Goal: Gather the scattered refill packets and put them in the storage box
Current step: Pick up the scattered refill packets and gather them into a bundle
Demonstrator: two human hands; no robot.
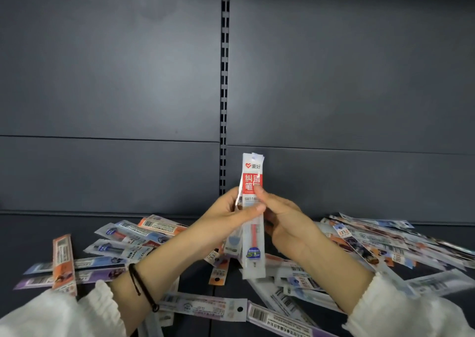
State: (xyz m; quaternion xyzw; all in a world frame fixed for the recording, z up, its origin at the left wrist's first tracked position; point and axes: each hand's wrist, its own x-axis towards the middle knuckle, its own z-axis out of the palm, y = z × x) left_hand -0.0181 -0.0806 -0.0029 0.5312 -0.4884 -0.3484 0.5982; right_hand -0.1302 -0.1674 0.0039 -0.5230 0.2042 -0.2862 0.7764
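- Dark grey back panel [102, 79] fills most of the view, split by a slotted upright [224, 105]; this looks like bare shop shelving, with no brackets or goods hung on it
- Dark shelf [25, 234] at the bottom is the work surface, running flat up to the panel
- Scattered refill packets [123, 236] lie flat across the shelf on both sides of the arms, overlapping at all angles, so most of the gathering is judged still to do
- No storage box shows anywhere in view
- White sleeves [51, 313] come in from both lower corners
- Left hand [231, 216] grips the held stack [253, 177] at its middle, thumb across the front, fingers curled behind
- Right hand [285, 223] pinches the same stack from the other edge, fingertip on the red label
- The held stack stands upright above the shelf, a red-and-white packet in front and at least one more behind; held this way, probably to square the edges before boxing
- An orange packet [63, 259] lies alone at far left
- A dark cord bracelet [140, 282] circles the left wrist
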